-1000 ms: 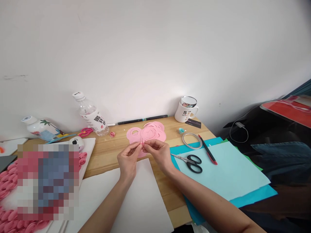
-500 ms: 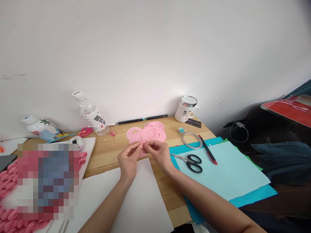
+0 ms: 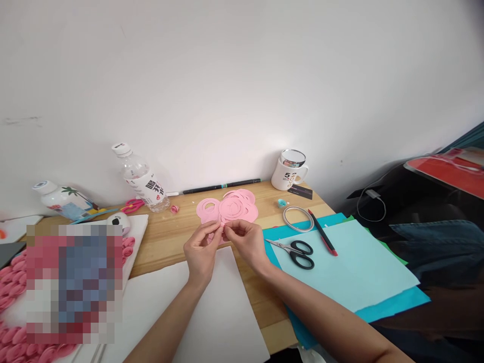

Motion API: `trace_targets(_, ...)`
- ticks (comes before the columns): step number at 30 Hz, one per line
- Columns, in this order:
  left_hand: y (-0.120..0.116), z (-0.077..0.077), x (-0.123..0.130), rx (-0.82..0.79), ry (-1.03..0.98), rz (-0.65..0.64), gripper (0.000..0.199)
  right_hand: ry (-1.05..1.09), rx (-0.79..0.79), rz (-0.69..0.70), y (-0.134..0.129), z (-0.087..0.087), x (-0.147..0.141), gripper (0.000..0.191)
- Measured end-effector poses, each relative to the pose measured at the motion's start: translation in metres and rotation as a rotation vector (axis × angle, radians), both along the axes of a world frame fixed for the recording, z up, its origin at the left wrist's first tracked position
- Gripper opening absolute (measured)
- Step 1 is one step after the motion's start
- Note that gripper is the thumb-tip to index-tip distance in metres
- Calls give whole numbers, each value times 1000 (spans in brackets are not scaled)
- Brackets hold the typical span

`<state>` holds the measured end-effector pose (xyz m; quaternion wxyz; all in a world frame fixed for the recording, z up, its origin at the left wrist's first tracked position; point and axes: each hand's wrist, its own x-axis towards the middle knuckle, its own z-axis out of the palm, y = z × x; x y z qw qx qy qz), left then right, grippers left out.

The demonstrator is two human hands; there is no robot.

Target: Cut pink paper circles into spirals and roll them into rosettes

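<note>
Several pink paper spirals (image 3: 235, 206) lie overlapping on the wooden table, just beyond my fingertips. My left hand (image 3: 202, 249) and my right hand (image 3: 247, 244) meet fingertip to fingertip, both pinching a small piece of pink paper (image 3: 222, 225). Most of that piece is hidden by the fingers. Beneath my left wrist is a large white sheet (image 3: 215, 312). To the right of my right hand, black-handled scissors (image 3: 298, 253) rest on light blue paper (image 3: 351, 267).
A plastic bottle (image 3: 145, 184) and a lidded white mug (image 3: 288, 174) stand by the wall. A tape roll (image 3: 298, 219) and red-black pen (image 3: 323, 233) lie right. Pink paper roses (image 3: 15, 275) cover a board at left, partly pixelated.
My fingertips have shifted very slightly around the small pink piece, and the view has moved a little. Both hands keep their pinch.
</note>
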<state>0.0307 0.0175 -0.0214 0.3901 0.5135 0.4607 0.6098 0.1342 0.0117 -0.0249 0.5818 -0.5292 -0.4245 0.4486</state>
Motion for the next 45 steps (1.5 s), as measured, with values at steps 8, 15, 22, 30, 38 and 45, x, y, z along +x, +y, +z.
trace_targets(8, 0, -2, -1, 3, 147, -30, 17, -48, -41, -42, 0, 2, -1, 9)
trace_targets(15, 3, -7, -5, 165, 327, -53, 29, -220, 30, -47, 1, -3, 5, 7)
trace_targets(22, 3, -10, -5, 125, 364, -45, 30, -245, 60, -13, 1, -1, 4, 5)
trace_targets(30, 0, -5, 0, -58, 181, -52, 21, 100, -93, 29, 0, -1, -2, 7)
trace_targets(38, 2, -8, -2, 87, 337, -35, 30, -150, -36, 4, 2, -3, 5, 4)
trace_targets(45, 3, -9, -3, 45, 345, -23, 28, -199, 4, 16, 0, 2, 1, 4)
